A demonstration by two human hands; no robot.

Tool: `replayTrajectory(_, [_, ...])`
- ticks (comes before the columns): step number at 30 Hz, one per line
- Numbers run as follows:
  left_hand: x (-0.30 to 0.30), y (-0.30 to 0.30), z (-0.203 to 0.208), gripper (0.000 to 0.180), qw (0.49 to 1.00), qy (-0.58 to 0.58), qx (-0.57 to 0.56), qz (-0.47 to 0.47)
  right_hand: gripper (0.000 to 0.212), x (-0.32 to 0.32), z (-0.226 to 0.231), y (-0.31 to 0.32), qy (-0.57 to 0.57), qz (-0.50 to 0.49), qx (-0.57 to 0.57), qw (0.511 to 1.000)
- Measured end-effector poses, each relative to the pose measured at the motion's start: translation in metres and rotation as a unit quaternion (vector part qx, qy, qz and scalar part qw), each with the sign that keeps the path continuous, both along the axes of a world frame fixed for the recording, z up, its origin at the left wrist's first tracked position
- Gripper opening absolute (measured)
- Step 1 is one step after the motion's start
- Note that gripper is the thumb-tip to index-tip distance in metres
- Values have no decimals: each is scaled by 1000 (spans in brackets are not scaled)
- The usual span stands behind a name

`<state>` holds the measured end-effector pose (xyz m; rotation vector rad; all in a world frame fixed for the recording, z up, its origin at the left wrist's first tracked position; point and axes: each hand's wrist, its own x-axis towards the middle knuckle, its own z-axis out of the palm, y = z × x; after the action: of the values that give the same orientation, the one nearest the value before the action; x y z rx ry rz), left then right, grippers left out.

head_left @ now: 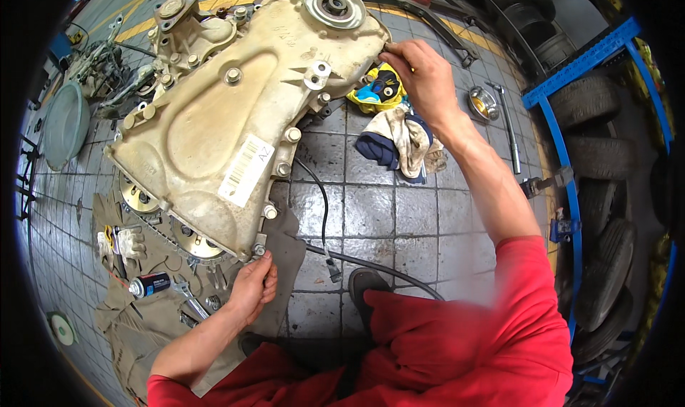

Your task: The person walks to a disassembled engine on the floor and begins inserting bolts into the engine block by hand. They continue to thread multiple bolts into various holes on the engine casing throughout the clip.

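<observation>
A large beige metal engine cover [235,100] with bolts around its rim and a white label stands tilted on an engine on the tiled floor. My left hand [253,285] grips its near lower corner by a bolt. My right hand [421,71] reaches out and pinches the cover's far right edge. A round pulley [334,6] sits at the cover's top. Toothed sprockets [196,246] show under its lower edge.
A dirty rag [399,139] and a yellow-blue object [377,89] lie right of the cover. A black cable [325,214] crosses the tiles. A spray can [148,284], wrench [187,296] and gloves [121,243] lie on a cloth at left. Stacked tyres [606,157] fill a blue rack at right.
</observation>
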<state>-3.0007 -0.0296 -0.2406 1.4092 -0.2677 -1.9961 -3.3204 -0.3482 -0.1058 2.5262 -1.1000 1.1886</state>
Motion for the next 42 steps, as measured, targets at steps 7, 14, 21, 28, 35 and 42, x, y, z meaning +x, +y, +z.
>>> replayTrajectory(7, [5,-1,-1,39,994,97,28,35,26,-5,-2,20,35,-24,8,999])
replayTrajectory(14, [-3,0,20,60,975,206,-31,78,19,30,33,143,-48,172,195,964])
replayTrajectory(21, [-14,8,40,72,945,313,-42,89,18,86,-25,219,127,329,389,851])
replayTrajectory(28, [-16,9,52,71,944,310,-68,87,16,97,-33,215,121,359,391,839])
replayTrajectory(35, [-7,19,53,34,964,134,-214,-77,20,93,-21,209,7,197,623,757])
replayTrajectory(42, [-10,19,64,28,965,80,-227,-103,20,92,-17,213,-18,148,692,706])
